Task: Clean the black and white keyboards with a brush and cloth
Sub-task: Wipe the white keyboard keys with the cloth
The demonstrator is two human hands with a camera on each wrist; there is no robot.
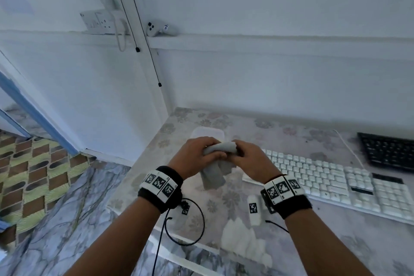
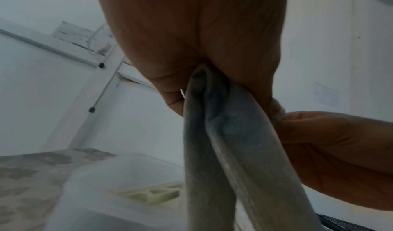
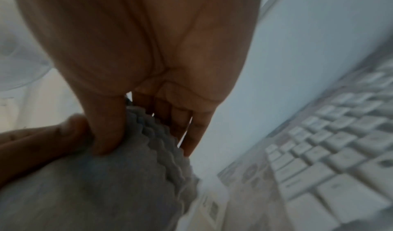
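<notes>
Above the near-left part of the floral-patterned desk (image 1: 280,132) I have both hands raised with the grey, soft-pile cloth (image 1: 220,149) bunched between them. My left hand (image 1: 195,155) has its fingers curled round the upper fold, and the left wrist view shows the cloth squeezed out of the bottom of that fist, two long folds hanging down. My right hand (image 1: 247,159) pinches the other end, the thumb pressed onto the pile and the other fingers curled behind it, as the right wrist view shows. The cloth touches neither keyboard. To the right of my hands lies the long white keyboard (image 1: 324,180), running from just beside my right hand to the near-right edge; farther right and back sits the black keyboard (image 1: 389,151), partly cut off by the frame. Behind the cloth stands a translucent plastic tub (image 1: 207,133), with something pale and ribbed inside it in the left wrist view; it may be the brush, but I cannot tell. Near my wrists lies a small white cylinder with a black-and-white marker (image 1: 254,209), and a black cable (image 1: 190,222) loops on the desk. As I judge it, I am folding or readying the cloth, so the wiping is not in progress now. Whether either keyboard has been brushed already the pictures do not show, and both look much alike in cleanliness from here.
</notes>
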